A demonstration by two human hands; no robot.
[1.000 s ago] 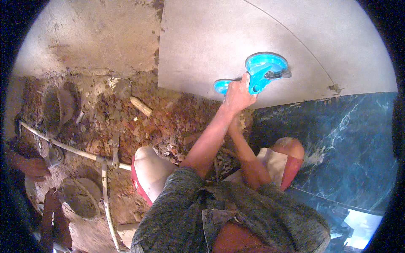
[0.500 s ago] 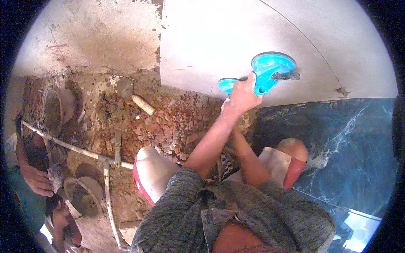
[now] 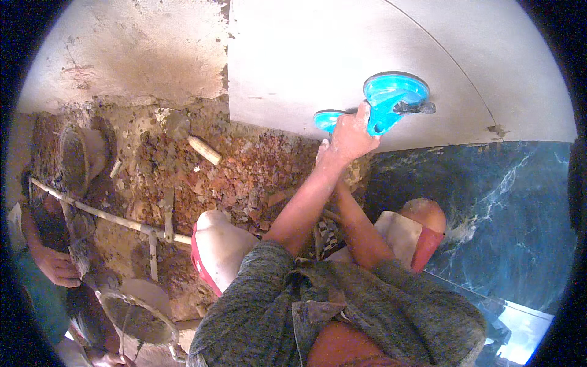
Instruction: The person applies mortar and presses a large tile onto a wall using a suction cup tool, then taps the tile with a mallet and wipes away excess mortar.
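Fingers (image 3: 361,119) of the left hand (image 3: 348,137) wrapped around the handle of a blue suction lifter (image 3: 382,107).
Right hand state cannot be told: it is hidden beneath the left forearm at the tile edge. Lifter cups sit on a large grey tile (image 3: 318,61), near its lower edge. Left of it: bare reddish rubble floor (image 3: 238,171). Right of it: dark blue marbled tile (image 3: 489,208). Another person's hand (image 3: 58,266) appears far left.

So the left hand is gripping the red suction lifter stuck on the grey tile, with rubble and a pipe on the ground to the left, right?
Not quite: the suction lifter is blue, not red. The head view shows the left hand gripping it on the grey tile, with rubble and a pipe to the left.
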